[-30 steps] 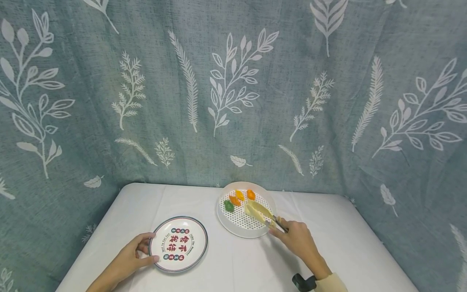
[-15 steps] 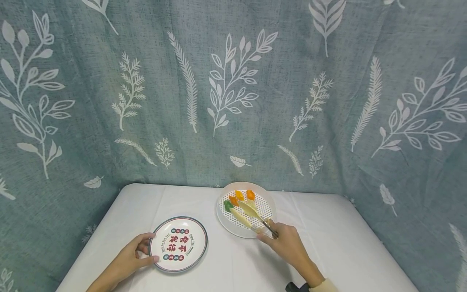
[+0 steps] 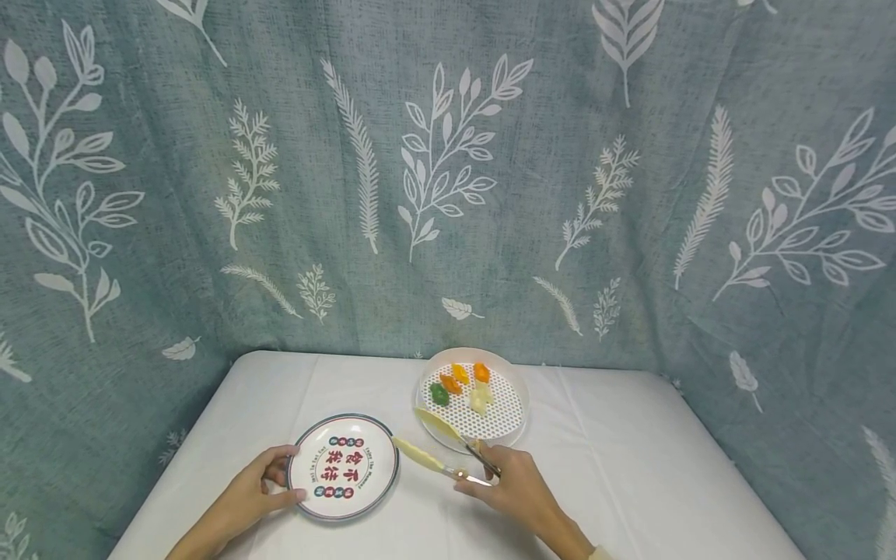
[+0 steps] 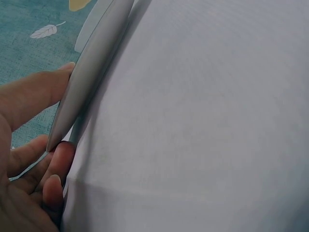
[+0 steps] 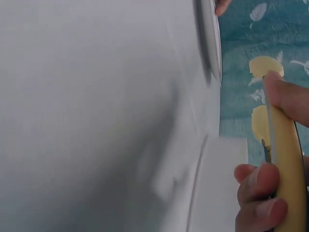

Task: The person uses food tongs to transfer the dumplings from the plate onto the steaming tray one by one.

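Observation:
My left hand [image 3: 245, 490] holds the left rim of a white plate [image 3: 374, 467], which has red characters and a dark-edged rim. Seen from the left wrist, the thumb presses one face of the plate [image 4: 89, 77] and fingers curl at its edge. In my right hand [image 3: 518, 488] is a pair of tongs [image 3: 418, 453] with pale yellow tips and metal arms. The tips stand apart with nothing between them, from the plate's right edge to the bowl's front. In the right wrist view, fingers and thumb grip the tongs' yellow handle [image 5: 287, 164].
Behind the tongs sits a round white bowl [image 3: 518, 381] with a perforated insert. Inside lie a green piece [image 3: 439, 394], several orange and yellow pieces, and pale yellow pieces [image 3: 480, 400]. A white cloth [image 3: 609, 459] covers the table; a patterned teal curtain [image 3: 336, 303] surrounds it.
My right hand has drawn the tongs left and toward me, out of the bowl, and their tips have spread wider. The left hand and plate have stayed put.

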The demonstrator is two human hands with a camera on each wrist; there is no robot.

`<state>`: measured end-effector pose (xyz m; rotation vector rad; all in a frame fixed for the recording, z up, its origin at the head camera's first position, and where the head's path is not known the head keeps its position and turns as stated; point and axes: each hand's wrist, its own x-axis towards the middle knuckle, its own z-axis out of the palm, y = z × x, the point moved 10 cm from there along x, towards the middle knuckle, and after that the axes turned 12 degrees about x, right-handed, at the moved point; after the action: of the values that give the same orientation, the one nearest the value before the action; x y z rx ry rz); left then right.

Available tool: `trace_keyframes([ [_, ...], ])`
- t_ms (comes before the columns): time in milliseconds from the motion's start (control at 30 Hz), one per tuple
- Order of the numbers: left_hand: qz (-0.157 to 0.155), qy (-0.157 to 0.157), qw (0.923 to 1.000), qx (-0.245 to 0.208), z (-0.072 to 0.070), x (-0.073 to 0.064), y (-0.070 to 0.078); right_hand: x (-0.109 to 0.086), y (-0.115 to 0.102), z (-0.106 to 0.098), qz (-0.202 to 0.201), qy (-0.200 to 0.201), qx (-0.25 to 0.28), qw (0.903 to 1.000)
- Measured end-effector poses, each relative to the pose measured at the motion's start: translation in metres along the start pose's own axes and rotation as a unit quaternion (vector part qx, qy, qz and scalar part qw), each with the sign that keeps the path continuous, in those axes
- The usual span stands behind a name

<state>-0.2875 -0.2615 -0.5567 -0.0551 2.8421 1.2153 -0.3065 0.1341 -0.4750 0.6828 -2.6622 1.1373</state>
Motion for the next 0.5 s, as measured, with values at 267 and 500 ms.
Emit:
trace_keyframes([
  [267, -0.004, 0.000, 1.0000, -0.006, 0.001, 0.000, -0.001, 0.002, -0.018, 0.041, -0.048, -0.066, 0.044, 0.9957],
  [500, -0.006, 0.001, 1.0000, -0.007, 0.000, -0.001, -0.001, 0.004, -0.019, 0.064, -0.035, -0.106, 0.035, 0.9931],
])
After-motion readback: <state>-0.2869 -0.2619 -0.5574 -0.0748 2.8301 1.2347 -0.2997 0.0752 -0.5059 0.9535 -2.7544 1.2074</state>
